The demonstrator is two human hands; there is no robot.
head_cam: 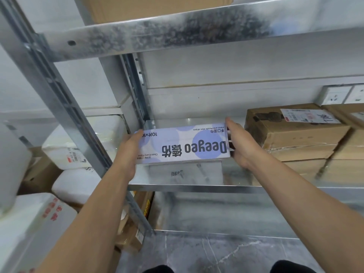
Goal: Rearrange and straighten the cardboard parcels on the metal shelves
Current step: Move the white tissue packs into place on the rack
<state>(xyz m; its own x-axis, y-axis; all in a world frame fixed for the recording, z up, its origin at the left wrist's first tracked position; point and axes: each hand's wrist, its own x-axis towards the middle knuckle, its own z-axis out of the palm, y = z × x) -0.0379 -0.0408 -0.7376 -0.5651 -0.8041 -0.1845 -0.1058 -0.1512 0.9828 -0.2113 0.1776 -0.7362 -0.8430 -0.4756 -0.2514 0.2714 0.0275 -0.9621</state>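
A flat white and lilac wipes box (183, 143) printed "Deeyeo" upside down hovers just above the left part of the middle metal shelf (177, 186). My left hand (129, 152) grips its left end and my right hand (239, 143) grips its right end. Its reflection shows on the shiny shelf below. To the right on the same shelf lies a stack of brown cardboard parcels (295, 133), the top one bearing a white shipping label (309, 116). Another cardboard parcel (153, 6) sits on the upper shelf.
A slotted metal upright (65, 113) runs diagonally just left of my left arm. White plastic-wrapped parcels (78, 142) and cardboard boxes fill the neighbouring bay at left. Wall sockets (338, 95) sit behind the stack. A lower shelf (226, 215) lies beneath, grey floor below it.
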